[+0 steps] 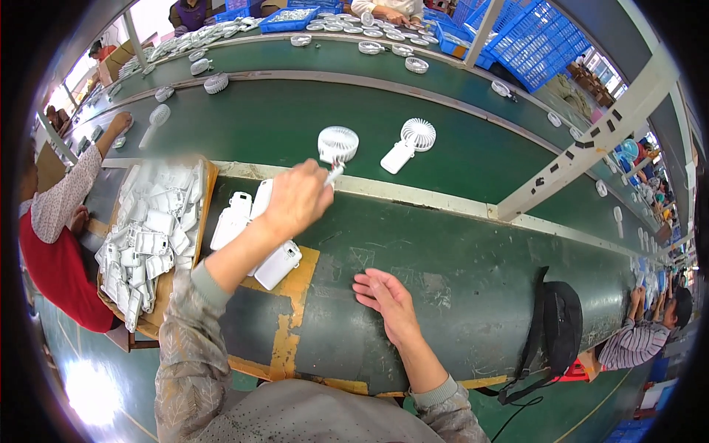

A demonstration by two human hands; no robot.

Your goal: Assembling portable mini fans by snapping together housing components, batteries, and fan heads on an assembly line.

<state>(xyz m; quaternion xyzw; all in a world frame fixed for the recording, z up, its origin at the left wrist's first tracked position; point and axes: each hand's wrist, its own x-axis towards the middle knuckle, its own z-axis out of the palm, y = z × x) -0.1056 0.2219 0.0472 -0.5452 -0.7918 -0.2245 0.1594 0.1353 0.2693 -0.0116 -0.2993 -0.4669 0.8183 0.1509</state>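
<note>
My left hand point(297, 198) reaches over the table's far rail, its fingers closed on a small white handheld fan point(338, 140). The fan's round head points away from me, and most of its handle is behind my fingers. Low over the table, my right hand point(391, 301) is open and holds nothing, fingers stretched out. Beneath and beside my left forearm lie white handle casings point(278, 266), partly covered by the arm. Another white fan point(418, 135) rests on the green conveyor belt point(473, 159), to the right of the one I hold.
A carton point(206, 214) heaped with white casings stands at left, beside a co-worker in a red vest point(63, 269). A white slanted post point(591, 144) rises at right. A black bag point(559, 325) lies on the table. Beyond, another belt carries several fans near blue crates point(535, 44).
</note>
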